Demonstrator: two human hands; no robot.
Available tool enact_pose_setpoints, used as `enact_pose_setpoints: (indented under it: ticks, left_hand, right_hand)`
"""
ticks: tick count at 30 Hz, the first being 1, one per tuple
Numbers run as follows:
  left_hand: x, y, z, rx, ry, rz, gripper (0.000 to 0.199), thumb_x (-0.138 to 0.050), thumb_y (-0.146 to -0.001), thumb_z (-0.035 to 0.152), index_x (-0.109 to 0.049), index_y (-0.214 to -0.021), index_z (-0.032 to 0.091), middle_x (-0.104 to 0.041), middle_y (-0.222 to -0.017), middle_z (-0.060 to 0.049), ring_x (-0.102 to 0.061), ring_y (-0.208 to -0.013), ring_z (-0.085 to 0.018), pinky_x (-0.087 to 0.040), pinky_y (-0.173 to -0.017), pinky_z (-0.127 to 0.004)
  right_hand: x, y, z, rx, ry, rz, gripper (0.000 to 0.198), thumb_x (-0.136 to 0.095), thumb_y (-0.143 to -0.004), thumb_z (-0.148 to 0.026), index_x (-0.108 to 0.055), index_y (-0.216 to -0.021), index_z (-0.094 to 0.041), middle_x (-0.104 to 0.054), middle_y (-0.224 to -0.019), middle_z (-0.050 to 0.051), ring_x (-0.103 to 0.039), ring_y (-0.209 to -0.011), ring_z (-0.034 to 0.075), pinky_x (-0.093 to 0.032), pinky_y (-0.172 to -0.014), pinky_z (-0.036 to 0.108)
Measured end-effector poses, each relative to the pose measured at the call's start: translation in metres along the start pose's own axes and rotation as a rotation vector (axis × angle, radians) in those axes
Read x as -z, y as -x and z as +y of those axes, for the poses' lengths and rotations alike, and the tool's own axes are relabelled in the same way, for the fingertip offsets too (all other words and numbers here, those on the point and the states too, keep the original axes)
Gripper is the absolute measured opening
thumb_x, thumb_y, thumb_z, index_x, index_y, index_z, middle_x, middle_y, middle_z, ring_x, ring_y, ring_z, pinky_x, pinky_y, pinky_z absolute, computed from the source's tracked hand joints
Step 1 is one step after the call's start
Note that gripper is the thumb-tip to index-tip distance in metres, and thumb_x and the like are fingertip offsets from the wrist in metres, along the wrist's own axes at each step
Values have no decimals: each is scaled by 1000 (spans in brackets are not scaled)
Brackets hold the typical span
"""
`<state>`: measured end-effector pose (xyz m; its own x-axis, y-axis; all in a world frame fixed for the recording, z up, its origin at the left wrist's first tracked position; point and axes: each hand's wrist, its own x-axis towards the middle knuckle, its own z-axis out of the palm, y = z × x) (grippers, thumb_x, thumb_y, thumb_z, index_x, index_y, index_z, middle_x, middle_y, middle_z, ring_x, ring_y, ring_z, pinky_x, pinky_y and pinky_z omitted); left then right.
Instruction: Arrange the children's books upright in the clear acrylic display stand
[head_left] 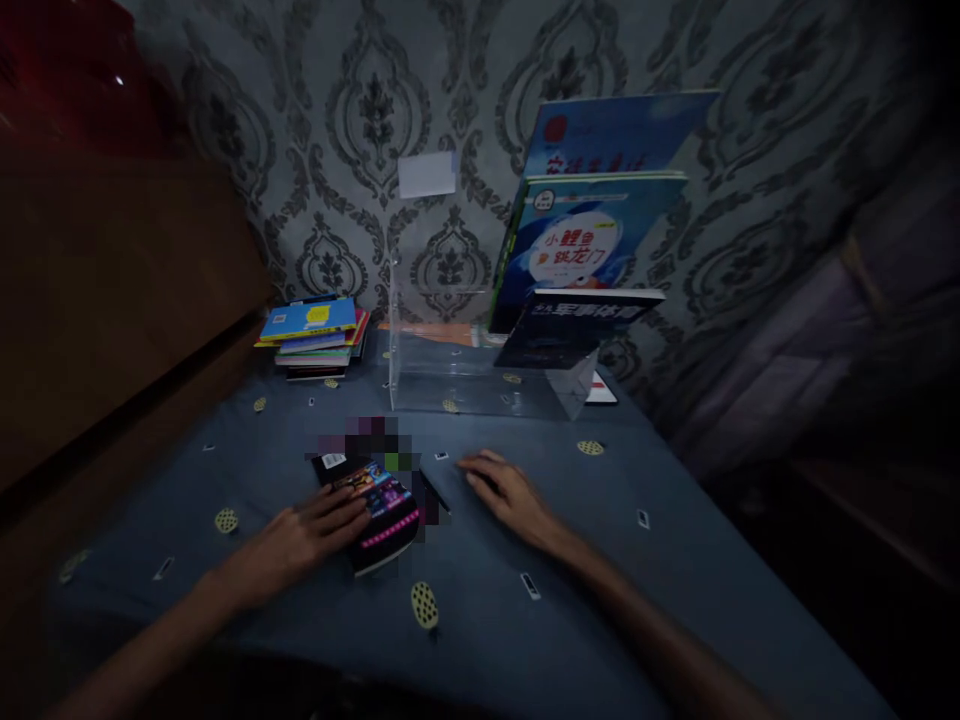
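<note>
My left hand [319, 528] lies with its fingers stretched out flat over a dark book [390, 530] on the table. Colourful pictures, a pink line and a white barcode label show on that book's cover. Beyond it, part of the view is blurred into blocks, so what lies there cannot be made out. To the right of the book, my right hand [510, 492] rests on the cloth, fingers loosely bent and apart, nothing in them. Between that hand and the book is a thin dark strip [435, 490], perhaps a pen or a book's edge.
A clear acrylic stand [480, 395] at the back holds several upright books [574, 240] on its right side. Toward the back left sits a stack of books [311, 340]. A patterned blue-grey cloth [600, 620] covers the table, with a papered wall [330, 200] behind it.
</note>
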<state>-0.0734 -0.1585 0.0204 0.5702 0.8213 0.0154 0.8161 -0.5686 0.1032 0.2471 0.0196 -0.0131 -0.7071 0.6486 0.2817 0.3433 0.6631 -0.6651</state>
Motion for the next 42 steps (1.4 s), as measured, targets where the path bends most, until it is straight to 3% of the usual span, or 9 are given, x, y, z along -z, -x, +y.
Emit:
enact_pose_setpoints:
  ticks: [3,6,13,18,21,26,32,37,42]
  left_hand:
    - [-9,-31,15,-171,40,13,58,-41,-103,26,-20,-156,32,-42,-155,-3,-27,-148,-23,-24,-122,-48]
    - [-11,-67,22,-235,78,-9,51,-39,-103,23,-30,-153,30,-40,-155,-4,-24,-149,-22,-22,-122,-48]
    - [8,-104,21,-175,141,-66,57,-42,-96,9,-39,-148,33,-36,-158,2,-27,-148,-19,-29,-120,-45]
    - [2,-106,25,-9,116,96,34,-46,-100,26,-58,-132,24,-61,-137,-6,-49,-134,-24,-40,-113,-46]
    - [-9,-106,30,43,123,170,28,-48,-100,26,-62,-124,22,-66,-126,-7,-57,-123,-24,-47,-106,-43]
    - [-22,-102,30,56,57,209,32,-45,-100,27,-58,-129,21,-64,-131,-7,-56,-127,-24,-46,-108,-45]
    - [-27,-100,22,36,-2,193,40,-40,-103,34,-50,-141,23,-53,-146,-7,-43,-140,-24,-40,-113,-48]
    - [-25,-105,16,60,1,134,45,-39,-103,41,-48,-143,23,-50,-149,-8,-43,-140,-24,-34,-116,-52]
    - [-26,-125,-4,172,4,89,71,-36,-98,61,-33,-151,14,-33,-157,-17,-31,-146,-28,-31,-117,-52]
  right_hand:
    - [-1,0,-5,41,23,-4,34,-45,-98,-31,-65,-124,-23,-65,-124,11,-61,-117,25,-51,-99,46]
    - [0,6,-1,36,146,36,34,-45,-97,-27,-64,-125,-20,-61,-131,13,-57,-122,26,-46,-105,49]
    - [1,10,-3,-1,448,94,33,-47,-95,-18,-67,-121,-19,-66,-124,15,-54,-123,32,-45,-101,56]
    - [-23,-28,-32,205,205,-103,39,-38,-100,-21,-58,-133,-20,-63,-134,10,-52,-132,21,-39,-112,43]
    - [-38,-54,-44,220,100,-230,43,-31,-104,-28,-50,-142,-19,-56,-144,8,-45,-138,19,-32,-118,42]
    - [-38,-70,-34,188,146,-305,49,-32,-104,-36,-44,-146,-13,-44,-153,13,-32,-146,20,-23,-122,40]
    - [-8,-55,12,-4,250,-154,49,-35,-102,-32,-45,-145,-11,-40,-155,17,-28,-148,24,-22,-122,48]
    - [2,-40,29,-5,235,-69,49,-32,-102,-33,-45,-145,-14,-41,-154,16,-28,-148,24,-23,-120,53]
    - [0,-39,30,-3,195,-54,48,-30,-103,-32,-43,-147,-16,-42,-154,13,-29,-147,21,-23,-121,51]
